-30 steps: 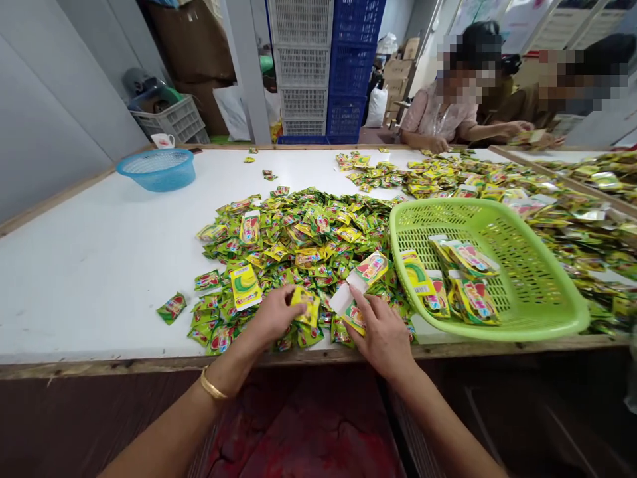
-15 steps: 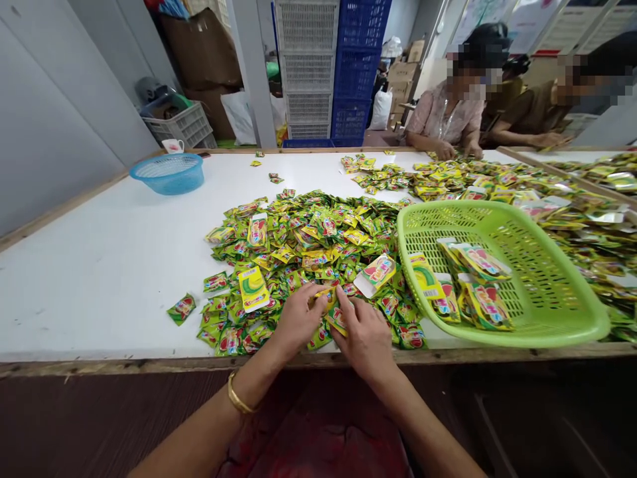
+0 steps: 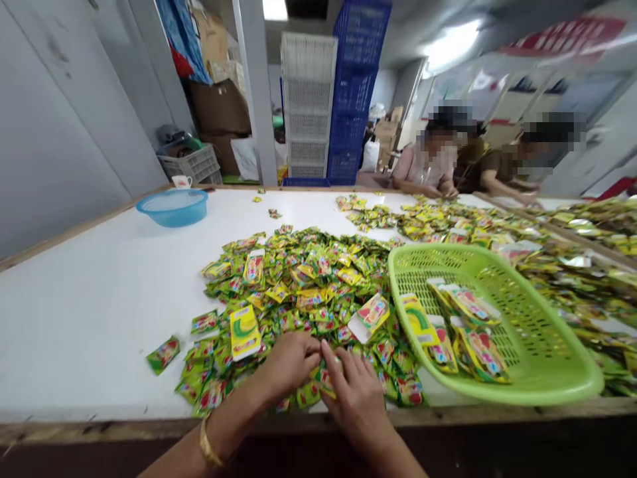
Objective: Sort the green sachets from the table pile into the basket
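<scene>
Both hands are together at the near side of a heap of small green and yellow candy packets (image 3: 279, 292). My right hand (image 3: 358, 395) is closed around a few green packets (image 3: 326, 377), partly covered by its fingers. My left hand (image 3: 288, 364) has its fingers curled, with the tips beside the right index finger; whatever they pinch is hidden. Small printed boxes lie on the heap: a yellow box (image 3: 245, 332) left of my hands, a box with an open white end (image 3: 369, 318) to the right, and another box (image 3: 254, 267) farther back.
A green basket (image 3: 537, 392) holding several printed boxes (image 3: 482, 352) stands at the right. At the back left sits a blue basket (image 3: 172, 209). More packets (image 3: 438, 219) spread toward two people (image 3: 428, 159) across the table. Stacked crates (image 3: 308, 106) rise behind the table.
My view has tilted upward, so the table appears lower. The yellow packet seen between my hands earlier is now hidden by my fingers. My hands stay close together over the heap.
</scene>
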Demonstrator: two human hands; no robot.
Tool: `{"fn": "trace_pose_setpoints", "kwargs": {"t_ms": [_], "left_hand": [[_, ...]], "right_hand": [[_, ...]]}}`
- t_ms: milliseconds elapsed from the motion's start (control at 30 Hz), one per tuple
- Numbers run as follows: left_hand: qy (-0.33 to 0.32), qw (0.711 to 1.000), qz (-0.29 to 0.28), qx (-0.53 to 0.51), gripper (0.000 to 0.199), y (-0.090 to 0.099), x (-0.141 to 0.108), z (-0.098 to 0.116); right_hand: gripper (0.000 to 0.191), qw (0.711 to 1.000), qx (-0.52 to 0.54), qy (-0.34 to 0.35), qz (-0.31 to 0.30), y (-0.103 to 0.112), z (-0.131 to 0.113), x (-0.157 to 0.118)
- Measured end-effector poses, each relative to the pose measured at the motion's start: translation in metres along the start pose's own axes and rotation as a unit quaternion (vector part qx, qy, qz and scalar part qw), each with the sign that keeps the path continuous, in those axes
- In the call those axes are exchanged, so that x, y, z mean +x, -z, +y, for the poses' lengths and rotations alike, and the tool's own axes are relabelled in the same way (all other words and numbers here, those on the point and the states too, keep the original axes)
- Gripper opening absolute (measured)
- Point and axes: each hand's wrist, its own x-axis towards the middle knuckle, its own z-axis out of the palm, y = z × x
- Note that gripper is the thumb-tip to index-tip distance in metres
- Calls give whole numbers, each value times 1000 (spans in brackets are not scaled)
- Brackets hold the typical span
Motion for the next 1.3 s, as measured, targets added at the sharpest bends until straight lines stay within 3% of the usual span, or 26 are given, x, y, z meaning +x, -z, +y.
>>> {"fn": "trace_pose_setpoints", "kwargs": {"t_ms": [67, 167, 333, 400, 500, 633, 800, 1000, 1133, 1200, 1300], "left_hand": [[28, 991, 21, -132, 16, -1, 2, -7], [50, 965, 30, -254, 31, 3, 3, -15], [62, 990, 73, -100, 25, 1, -2, -10], [61, 989, 78, -107, 26, -4, -3, -8], [65, 981, 52, -177, 29, -9, -4, -12], [86, 989, 18, -120, 15, -10, -13, -19], [66, 989, -14, -134, 21, -12, -20, -13], [71, 965, -126, -220, 20, -26, -19, 1], [70, 941, -166, -285, 30, -14, -22, 10], [94, 950, -99, -281, 36, 0, -14, 7], [64, 988, 95, -108, 36, 16, 16, -11]], "right_hand": [[51, 1000, -7, 3, 20, -4, 4, 0], [57, 999, -7, 18, 46, -11, 9, 2], [63, 996, -4, 61, 69, -23, 4, 4], [64, 997, -2, 49, 68, -24, 2, 4], [64, 998, 4, 35, 50, -21, 1, 2], [59, 1000, 6, 25, 10, -10, 0, -1], [57, 999, 33, 10, -25, 0, -1, -4], [51, 998, 45, 43, -33, 4, 3, -9], [49, 998, 31, 52, -12, 17, 30, -4], [50, 999, -31, 27, 24, 34, 65, 5], [56, 971, -216, -83, 58, 68, 129, 28]]}}
